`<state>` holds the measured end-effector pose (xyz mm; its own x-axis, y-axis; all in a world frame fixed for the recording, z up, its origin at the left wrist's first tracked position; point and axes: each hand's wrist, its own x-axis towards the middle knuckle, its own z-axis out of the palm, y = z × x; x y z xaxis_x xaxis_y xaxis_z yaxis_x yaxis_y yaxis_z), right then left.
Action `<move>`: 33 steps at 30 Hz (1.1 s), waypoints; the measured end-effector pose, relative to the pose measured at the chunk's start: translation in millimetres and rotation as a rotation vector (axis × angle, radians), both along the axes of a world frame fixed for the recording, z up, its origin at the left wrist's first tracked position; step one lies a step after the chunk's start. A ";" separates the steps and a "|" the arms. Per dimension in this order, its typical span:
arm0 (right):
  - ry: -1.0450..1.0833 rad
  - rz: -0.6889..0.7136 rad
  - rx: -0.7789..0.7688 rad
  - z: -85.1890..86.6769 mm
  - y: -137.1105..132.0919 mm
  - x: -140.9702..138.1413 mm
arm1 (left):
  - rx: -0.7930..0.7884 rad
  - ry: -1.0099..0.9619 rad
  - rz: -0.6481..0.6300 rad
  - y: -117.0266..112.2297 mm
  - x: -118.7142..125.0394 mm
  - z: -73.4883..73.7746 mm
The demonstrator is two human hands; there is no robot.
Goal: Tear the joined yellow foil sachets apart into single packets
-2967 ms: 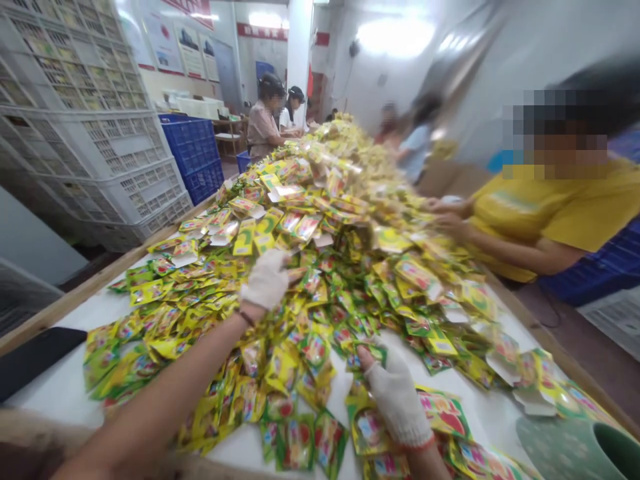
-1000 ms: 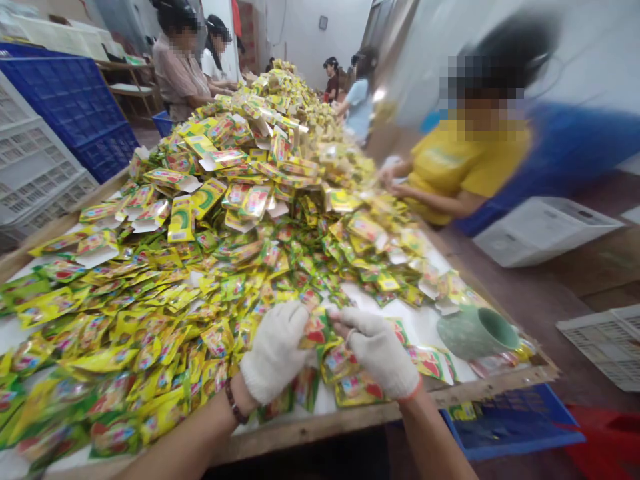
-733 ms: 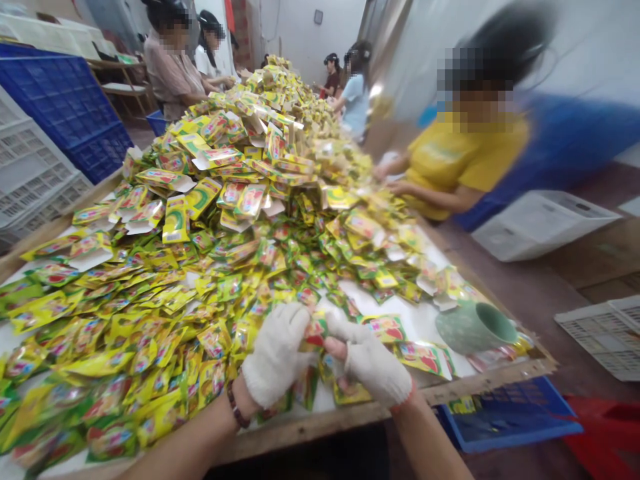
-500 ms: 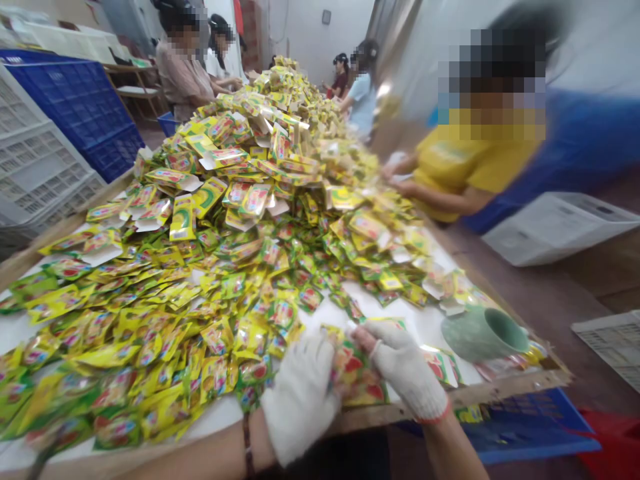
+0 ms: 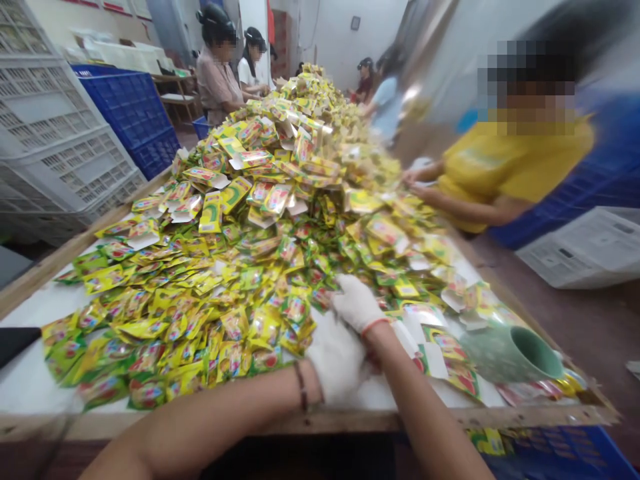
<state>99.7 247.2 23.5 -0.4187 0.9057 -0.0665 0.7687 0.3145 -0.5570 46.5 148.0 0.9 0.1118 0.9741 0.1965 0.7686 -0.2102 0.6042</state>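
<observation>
My left hand (image 5: 337,360), in a white knit glove, is near the table's front edge. It is smeared by motion, its fingers are hidden, and what it holds cannot be made out. My right hand (image 5: 358,304), gloved too, crosses just beyond it. Its fingers are bent together at the edge of the sachet pile, touching a sachet (image 5: 323,298); whether they grip it is unclear. Yellow-green sachets (image 5: 220,320) with red fruit prints spread to the left of my hands. Flat printed cartons (image 5: 453,353) lie right of my right forearm.
Open yellow cartons (image 5: 280,167) form a tall heap along the table. A green cylindrical container (image 5: 515,353) lies on its side at the right corner. White crates (image 5: 65,127) and blue crates (image 5: 130,110) stand left. A co-worker in yellow (image 5: 510,167) works at right; others work farther back.
My right hand has moved forward and left, away from the printed carton both hands were at, to the sachets. The left hand has shifted right in the picture. The view has swung left.
</observation>
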 end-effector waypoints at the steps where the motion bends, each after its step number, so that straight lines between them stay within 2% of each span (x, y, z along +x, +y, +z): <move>1: -0.006 0.004 -0.024 -7.6 2.1 -4.6 | 0.008 0.071 -0.032 -5.2 -11.3 0.8; 3: 0.010 -0.001 -0.045 -20.1 1.1 -10.0 | 0.002 0.263 -0.048 -11.0 -40.3 4.7; 6: 0.064 -0.026 -0.054 -27.8 -6.1 -11.5 | -0.104 0.473 0.143 -5.1 -86.8 11.5; 8: 0.113 -0.038 -0.045 -25.7 -9.7 -8.7 | -0.175 0.488 0.173 4.2 -109.4 12.8; 11: 0.187 -0.063 -0.039 -17.8 -13.0 -0.4 | -0.214 0.446 0.150 15.1 -125.4 11.7; 14: 0.285 -0.072 -0.100 -12.0 -18.7 8.4 | -0.225 0.378 0.196 17.1 -131.1 17.5; 16: 0.414 -0.050 -0.207 -11.0 -23.9 12.1 | -0.205 0.337 0.297 14.5 -135.4 28.4; 19: 0.565 0.003 -0.314 -10.6 -30.2 13.6 | -0.034 0.460 0.484 7.7 -139.7 47.9; 21: 0.577 0.005 -0.280 -9.5 -31.9 13.0 | 0.026 0.578 0.471 2.7 -135.6 54.8; 22: 0.573 -0.005 -0.262 -8.9 -32.1 12.7 | -0.020 0.601 0.412 0.4 -130.8 54.6; 24: 0.556 -0.033 -0.250 -8.4 -32.1 12.7 | -0.203 0.582 0.282 -3.0 -117.8 46.5; 26: 0.548 -0.043 -0.281 -9.9 -32.7 13.8 | -0.336 0.533 0.213 -4.5 -105.0 31.9; 30: 0.560 -0.007 -0.289 -16.1 -38.2 17.4 | -0.280 0.291 0.217 -2.3 -96.7 8.0; 33: 0.551 0.009 -0.245 -18.7 -43.2 17.2 | -0.272 -0.074 0.222 0.5 -102.7 5.8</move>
